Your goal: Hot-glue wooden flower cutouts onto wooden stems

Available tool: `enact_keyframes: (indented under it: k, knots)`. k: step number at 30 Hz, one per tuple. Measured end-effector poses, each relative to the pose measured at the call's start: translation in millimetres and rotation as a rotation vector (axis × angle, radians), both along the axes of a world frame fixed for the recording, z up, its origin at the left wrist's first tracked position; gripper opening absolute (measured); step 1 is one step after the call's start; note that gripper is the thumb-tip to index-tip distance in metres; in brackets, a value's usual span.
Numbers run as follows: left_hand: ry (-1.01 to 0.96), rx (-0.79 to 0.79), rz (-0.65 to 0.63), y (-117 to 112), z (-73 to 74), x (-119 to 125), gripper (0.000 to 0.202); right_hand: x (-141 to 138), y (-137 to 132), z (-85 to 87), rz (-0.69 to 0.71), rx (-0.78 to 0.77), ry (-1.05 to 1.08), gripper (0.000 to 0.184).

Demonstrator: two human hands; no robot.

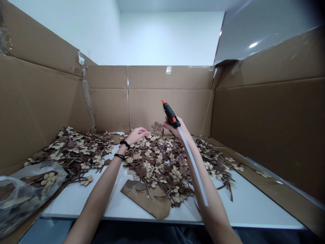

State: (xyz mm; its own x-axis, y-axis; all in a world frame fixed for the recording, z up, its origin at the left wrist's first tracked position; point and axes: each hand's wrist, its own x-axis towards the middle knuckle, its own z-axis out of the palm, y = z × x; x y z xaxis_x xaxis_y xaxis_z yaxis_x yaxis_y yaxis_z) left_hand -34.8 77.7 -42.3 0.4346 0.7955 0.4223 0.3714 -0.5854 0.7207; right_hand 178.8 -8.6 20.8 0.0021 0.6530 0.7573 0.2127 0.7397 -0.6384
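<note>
In my right hand is a black hot glue gun, its orange nozzle pointing up and to the left. A long clear glue stick runs from its rear down along my forearm. By the fingertips of the same hand hangs a brown flower cutout with a dark stem, seemingly pinched there. My left hand, with dark bands at the wrist, is just left of that flower, over the pile. Its fingers are drawn together around something small and pale that I cannot make out.
A heap of beige and brown flower cutouts covers the middle of the white table, with another heap at left. A cardboard piece lies in front. Cardboard walls enclose three sides. A plastic bag holds more cutouts.
</note>
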Motion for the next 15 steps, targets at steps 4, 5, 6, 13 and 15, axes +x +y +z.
enact_keyframes:
  k: [4, 5, 6, 13, 15]
  knots:
    - [-0.207, 0.071, -0.004, -22, 29.8, -4, 0.034, -4, 3, -3.5, -0.013, 0.009, 0.069, 0.025]
    - [-0.241, 0.079, -0.007, -27, 34.4, -4, 0.032, -5, 5, -4.4, -0.021, 0.014, 0.086, 0.026]
    - [-0.277, 0.081, -0.013, -31, 37.8, -4, 0.033, -6, 6, -5.3, -0.03, 0.015, 0.108, 0.027]
    - [-0.485, -0.022, -0.013, -46, 46.4, 6, 0.035, -7, 9, -10.1, -0.04, 0.01, 0.307, 0.027]
    - [-0.549, -0.066, -0.008, -52, 48.7, 10, 0.037, -7, 10, -10.8, -0.036, 0.014, 0.295, 0.026]
